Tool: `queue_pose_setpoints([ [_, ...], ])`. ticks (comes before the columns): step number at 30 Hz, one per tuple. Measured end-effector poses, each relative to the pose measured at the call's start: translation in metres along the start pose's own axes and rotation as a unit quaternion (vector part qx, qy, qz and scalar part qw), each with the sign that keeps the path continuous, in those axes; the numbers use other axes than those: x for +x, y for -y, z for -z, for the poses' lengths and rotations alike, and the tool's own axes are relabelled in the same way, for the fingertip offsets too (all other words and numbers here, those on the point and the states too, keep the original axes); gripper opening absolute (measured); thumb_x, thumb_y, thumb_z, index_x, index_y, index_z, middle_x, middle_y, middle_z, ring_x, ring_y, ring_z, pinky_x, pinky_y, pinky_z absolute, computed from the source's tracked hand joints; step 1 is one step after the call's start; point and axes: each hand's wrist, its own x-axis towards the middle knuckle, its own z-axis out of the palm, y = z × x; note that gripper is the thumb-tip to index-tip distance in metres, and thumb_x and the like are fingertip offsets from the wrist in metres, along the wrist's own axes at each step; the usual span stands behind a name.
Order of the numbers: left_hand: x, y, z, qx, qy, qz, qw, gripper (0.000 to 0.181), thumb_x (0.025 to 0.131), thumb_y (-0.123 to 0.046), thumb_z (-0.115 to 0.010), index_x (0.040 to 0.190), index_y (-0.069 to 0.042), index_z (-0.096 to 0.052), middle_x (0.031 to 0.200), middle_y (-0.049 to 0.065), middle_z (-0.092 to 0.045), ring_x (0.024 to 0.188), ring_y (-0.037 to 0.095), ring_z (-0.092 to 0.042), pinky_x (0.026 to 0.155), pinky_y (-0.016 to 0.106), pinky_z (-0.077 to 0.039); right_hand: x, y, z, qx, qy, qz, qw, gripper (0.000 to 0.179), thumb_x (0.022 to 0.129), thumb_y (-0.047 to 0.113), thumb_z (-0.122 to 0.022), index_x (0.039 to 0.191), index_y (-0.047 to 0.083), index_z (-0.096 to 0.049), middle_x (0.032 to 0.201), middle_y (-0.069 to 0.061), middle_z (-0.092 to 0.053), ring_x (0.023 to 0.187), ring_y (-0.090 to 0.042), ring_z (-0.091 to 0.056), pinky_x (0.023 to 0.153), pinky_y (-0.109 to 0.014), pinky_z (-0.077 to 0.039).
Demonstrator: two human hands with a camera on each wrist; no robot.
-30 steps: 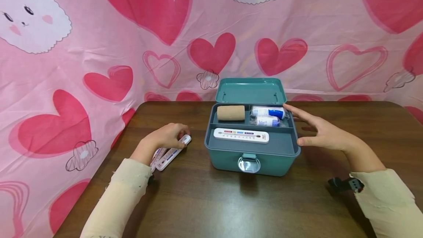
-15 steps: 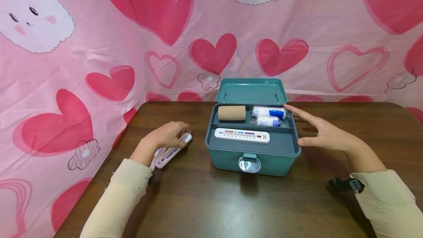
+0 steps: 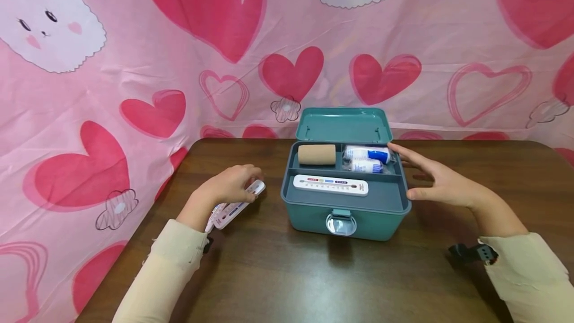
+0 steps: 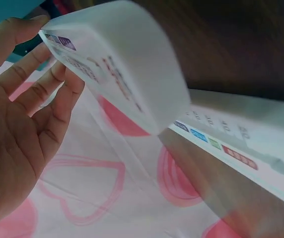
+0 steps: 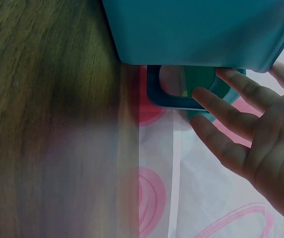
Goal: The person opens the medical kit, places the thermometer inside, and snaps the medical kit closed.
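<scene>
My left hand (image 3: 228,186) pinches a white thermometer (image 3: 232,212) at its far end between thumb and fingers. In the left wrist view that thermometer stands tilted above a second white thermometer (image 4: 231,134) lying on the table. To the right stands a teal first-aid box (image 3: 305,218) with its lid (image 3: 344,124) open. My right hand (image 3: 448,186), fingers spread, touches the box's right side with thumb and fingertips. Inside, a third white thermometer (image 3: 331,186) lies in the front compartment of the grey tray. Behind it are a tan bandage roll (image 3: 317,155) and clear-wrapped white rolls (image 3: 366,165).
Everything stands on a dark brown wooden table (image 3: 278,283). A pink cloth with hearts (image 3: 293,74) hangs behind it and along its left side. A clear latch (image 3: 342,224) hangs at the box's front. Behind the box a handle (image 5: 177,101) shows in the right wrist view.
The thermometer in my left hand has tilted, its near end rising slightly from the other one. My right hand stays at the box. The head view has shifted a little.
</scene>
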Motion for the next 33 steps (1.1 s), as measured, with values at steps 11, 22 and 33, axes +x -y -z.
queue_pose_setpoints([
  [11,-0.006,-0.01,0.012,-0.015,-0.006,0.002,0.9999,0.047,0.079,-0.017,-0.078,0.123,-0.01,-0.064,0.104,0.003,-0.064,0.093,0.022,-0.06,0.085,0.039,-0.056,0.001,-0.002,-0.001,0.002,0.001,0.002,1.0,0.094,0.082,0.011,-0.068,0.16,0.03,-0.018,0.161,-0.017,-0.024,0.136,-0.047,-0.034,0.094,-0.08,-0.035],
  [22,-0.016,-0.026,0.018,-0.036,-0.034,-0.006,0.9988,0.047,0.078,-0.016,-0.078,0.123,-0.014,-0.065,0.108,0.001,-0.064,0.093,0.021,-0.06,0.08,0.035,-0.057,0.001,-0.002,-0.001,0.001,0.003,0.006,1.0,0.094,0.082,0.011,-0.068,0.16,0.029,-0.018,0.161,-0.017,-0.024,0.136,-0.048,-0.034,0.094,-0.08,-0.036],
  [33,-0.028,-0.044,0.028,-0.041,-0.041,0.004,0.9983,0.055,0.076,-0.022,-0.082,0.126,-0.02,-0.062,0.116,-0.002,-0.063,0.102,0.02,-0.061,0.08,0.035,-0.059,-0.001,0.0,0.0,0.0,0.002,0.002,1.0,0.093,0.084,0.014,-0.069,0.159,0.031,-0.018,0.161,-0.017,-0.025,0.137,-0.048,-0.034,0.094,-0.08,-0.035],
])
